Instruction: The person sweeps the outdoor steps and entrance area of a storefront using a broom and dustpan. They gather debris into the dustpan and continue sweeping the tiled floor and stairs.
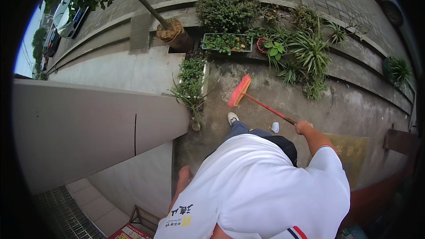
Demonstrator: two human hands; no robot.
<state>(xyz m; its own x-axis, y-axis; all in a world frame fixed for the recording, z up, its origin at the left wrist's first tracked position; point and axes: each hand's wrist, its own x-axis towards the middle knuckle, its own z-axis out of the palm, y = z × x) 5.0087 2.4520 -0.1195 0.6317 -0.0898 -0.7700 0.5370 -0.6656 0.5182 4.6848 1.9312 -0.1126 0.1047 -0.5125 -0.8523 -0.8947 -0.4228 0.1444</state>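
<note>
My right hand (303, 127) is closed around the dark upper end of a red broom handle (269, 109). The broom's head (239, 91), an orange block with pink-red bristles, rests on the concrete ground in front of my left shoe (232, 118). Beside my left side hangs my left hand (185, 173), near a pale wall; its fingers look curled, and whether they hold anything is hidden. A small white object (275, 127), perhaps crumpled paper, lies on the ground between my legs and the handle.
A planter of greenery (192, 73) and a potted plant (196, 126) stand left of the broom. Ahead are a long planter (227, 50), a tree pot (174, 35), a round bush (227, 9) and spider plants (310, 48) along a low ledge. A yellowish mat (352, 154) lies right.
</note>
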